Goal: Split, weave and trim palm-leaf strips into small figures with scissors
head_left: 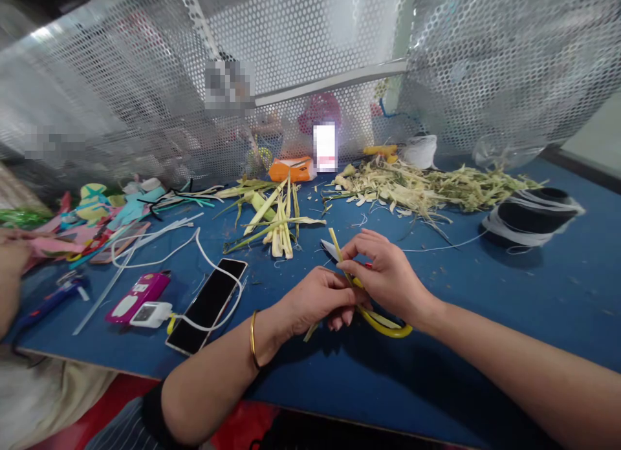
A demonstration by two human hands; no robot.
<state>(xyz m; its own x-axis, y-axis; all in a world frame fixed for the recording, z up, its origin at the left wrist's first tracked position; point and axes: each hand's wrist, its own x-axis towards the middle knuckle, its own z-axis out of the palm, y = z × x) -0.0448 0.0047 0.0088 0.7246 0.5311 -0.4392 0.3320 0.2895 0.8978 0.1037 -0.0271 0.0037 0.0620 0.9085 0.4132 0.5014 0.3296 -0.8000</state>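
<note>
Close together above the front of the blue table are my two hands. My right hand point(376, 259) pinches the upper part of a narrow pale-yellow plant strip point(333, 238) between thumb and fingers. Lower down, the curled fingers of my left hand point(327, 297) grip the same strip, and a strip end pokes out below the palm. Scissors point(388, 330) with a yellow handle lie under or against my right hand, their blade showing past the fingers; whether any finger holds them is hidden. Just beyond my hands rests a bundle of pale husk-like strips point(280, 233).
Shredded plant fibres point(407, 185) are heaped at the back right, beside a spool of white thread point(528, 220). On the left are a phone point(208, 304), a white cable and a purple box point(138, 298). A co-worker's arm point(10, 275) reaches in at far left.
</note>
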